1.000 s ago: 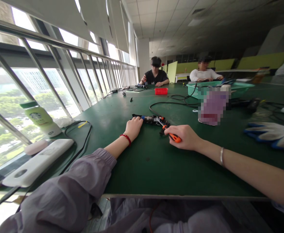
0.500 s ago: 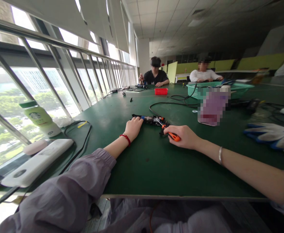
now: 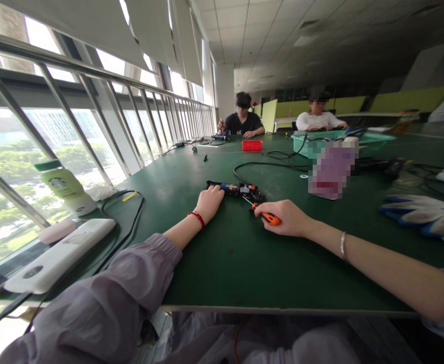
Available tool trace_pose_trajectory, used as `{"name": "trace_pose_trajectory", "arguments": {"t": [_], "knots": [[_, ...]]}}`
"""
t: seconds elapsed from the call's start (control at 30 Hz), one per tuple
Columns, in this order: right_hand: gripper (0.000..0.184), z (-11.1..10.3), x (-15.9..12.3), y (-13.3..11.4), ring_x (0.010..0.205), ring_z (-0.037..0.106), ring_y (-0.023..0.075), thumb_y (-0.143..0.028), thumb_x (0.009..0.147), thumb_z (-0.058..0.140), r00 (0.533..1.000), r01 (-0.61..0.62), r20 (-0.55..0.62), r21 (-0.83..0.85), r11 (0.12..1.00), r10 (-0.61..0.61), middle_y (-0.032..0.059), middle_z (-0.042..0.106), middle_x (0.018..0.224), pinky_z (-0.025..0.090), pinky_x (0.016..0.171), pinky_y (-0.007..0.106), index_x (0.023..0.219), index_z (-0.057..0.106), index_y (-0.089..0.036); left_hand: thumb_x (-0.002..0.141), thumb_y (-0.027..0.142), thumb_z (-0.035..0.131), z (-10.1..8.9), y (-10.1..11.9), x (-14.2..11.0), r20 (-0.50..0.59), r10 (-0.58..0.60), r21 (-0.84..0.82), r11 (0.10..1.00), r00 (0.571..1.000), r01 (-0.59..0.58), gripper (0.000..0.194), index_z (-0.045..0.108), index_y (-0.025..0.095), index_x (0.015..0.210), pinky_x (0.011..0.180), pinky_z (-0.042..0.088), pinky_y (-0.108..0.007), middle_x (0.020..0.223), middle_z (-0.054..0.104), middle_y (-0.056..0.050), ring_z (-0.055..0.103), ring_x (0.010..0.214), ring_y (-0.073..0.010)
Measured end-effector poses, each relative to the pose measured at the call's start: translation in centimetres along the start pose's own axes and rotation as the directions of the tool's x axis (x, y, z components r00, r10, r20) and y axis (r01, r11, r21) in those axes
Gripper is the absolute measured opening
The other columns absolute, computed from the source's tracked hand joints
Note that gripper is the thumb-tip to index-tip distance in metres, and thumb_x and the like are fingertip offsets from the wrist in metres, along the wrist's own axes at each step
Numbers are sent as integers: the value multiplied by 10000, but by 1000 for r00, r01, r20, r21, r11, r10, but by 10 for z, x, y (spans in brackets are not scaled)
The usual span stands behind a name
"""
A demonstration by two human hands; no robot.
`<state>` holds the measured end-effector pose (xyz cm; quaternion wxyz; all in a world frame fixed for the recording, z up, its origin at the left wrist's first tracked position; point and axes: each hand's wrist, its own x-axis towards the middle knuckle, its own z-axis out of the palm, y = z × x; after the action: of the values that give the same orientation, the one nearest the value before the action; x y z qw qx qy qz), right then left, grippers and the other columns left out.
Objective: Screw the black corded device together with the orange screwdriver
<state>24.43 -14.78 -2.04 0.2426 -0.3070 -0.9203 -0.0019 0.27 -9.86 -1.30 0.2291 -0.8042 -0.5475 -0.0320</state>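
Observation:
A long black device (image 3: pixel 240 190) with a blue section, bare inner parts and a black cable lies on the green table. My left hand (image 3: pixel 209 198) is closed over its left end, and the fingers partly hide that end. In my right hand (image 3: pixel 285 217) is a screwdriver (image 3: pixel 270 218) with an orange and black handle, gripped by the closed fingers. Its thin shaft points up and left to the device's near edge, close to the right end. Whether the tip touches the device I cannot tell.
A green basket (image 3: pixel 301 146) with cables and a red tray (image 3: pixel 252 146) stand farther back. Right are a purple item (image 3: pixel 330 172) and gloves (image 3: pixel 426 215). Left are a bottle (image 3: pixel 65 188) and a white power bank-like box (image 3: pixel 60 255). Two people sit across the table.
The screwdriver and my right hand have shifted slightly left and down; its shaft has moved from over the device's parts to its near edge. My left hand keeps its hold.

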Motion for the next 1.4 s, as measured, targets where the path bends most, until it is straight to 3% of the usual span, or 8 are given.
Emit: {"name": "trace_pose_trajectory", "arguments": {"t": [0.13, 0.27, 0.37, 0.43, 0.57, 0.73, 0.87, 1.4], "knots": [[167, -2, -2, 0, 618, 622, 151, -234, 741, 538, 977, -29, -212, -85, 996, 11, 13, 697, 761, 446, 626, 260, 868, 637, -194, 869, 42, 392, 3, 0, 1, -26, -7, -8, 1000, 1000, 7, 247, 588, 124, 994, 679, 500, -297, 979, 593, -121, 571, 962, -236], [151, -3, -2, 3, 530, 561, 144, -316, 771, 530, 919, -201, -362, -98, 975, 154, 4, 637, 617, 395, 558, 256, 783, 627, -200, 879, 78, 403, 7, -2, 1, -61, -12, -29, 1000, 998, 10, 225, 569, 132, 1021, 666, 495, -298, 960, 592, -120, 571, 949, -237], [211, -3, -1, 7, 558, 577, 156, -382, 804, 504, 912, -305, -301, -42, 951, 279, 12, 649, 651, 387, 556, 260, 784, 620, -207, 891, 142, 442, 6, -2, 1, -96, 4, -62, 998, 995, -10, 175, 579, 153, 999, 661, 485, -287, 961, 596, -98, 573, 932, -221], [208, -4, 0, 10, 577, 583, 154, -380, 809, 499, 933, -294, -213, 10, 956, 289, 13, 658, 683, 393, 575, 261, 815, 618, -210, 895, 213, 481, 4, 0, 0, -179, 79, -137, 985, 981, -104, 141, 596, 185, 973, 671, 473, -269, 969, 603, -65, 569, 929, -197], [171, -5, -1, 13, 630, 599, 153, -325, 799, 494, 951, -248, -155, 132, 960, 267, 15, 676, 754, 408, 632, 265, 840, 612, -208, 904, 285, 494, 2, 7, 1, -415, 240, -233, 905, 878, -357, 157, 631, 217, 940, 705, 450, -252, 957, 618, -20, 559, 899, -156], [144, -6, -4, 12, 637, 594, 144, -287, 781, 496, 966, -182, -146, 197, 963, 212, 25, 678, 789, 410, 647, 263, 793, 604, -192, 883, 288, 541, 6, 7, 3, -528, 103, -329, 890, 843, -315, 145, 663, 211, 898, 694, 434, -252, 900, 621, -15, 550, 837, -145], [149, -6, -6, 9, 615, 573, 126, -267, 780, 481, 980, -89, -154, 232, 969, 127, 21, 670, 769, 404, 634, 252, 762, 604, -185, 863, 319, 575, 8, 4, 3, -531, 23, -418, 863, 847, -285, 144, 681, 221, 872, 710, 433, -247, 890, 616, -8, 550, 832, -137], [170, -8, -5, 2, 627, 598, 130, -284, 795, 490, 984, -102, -129, 176, 979, 126, 28, 692, 828, 424, 630, 253, 818, 627, -186, 904, 356, 501, 0, 8, 3, -388, 92, -281, 936, 917, -212, 228, 686, 224, 889, 716, 410, -269, 927, 618, -28, 523, 853, -154]]}}
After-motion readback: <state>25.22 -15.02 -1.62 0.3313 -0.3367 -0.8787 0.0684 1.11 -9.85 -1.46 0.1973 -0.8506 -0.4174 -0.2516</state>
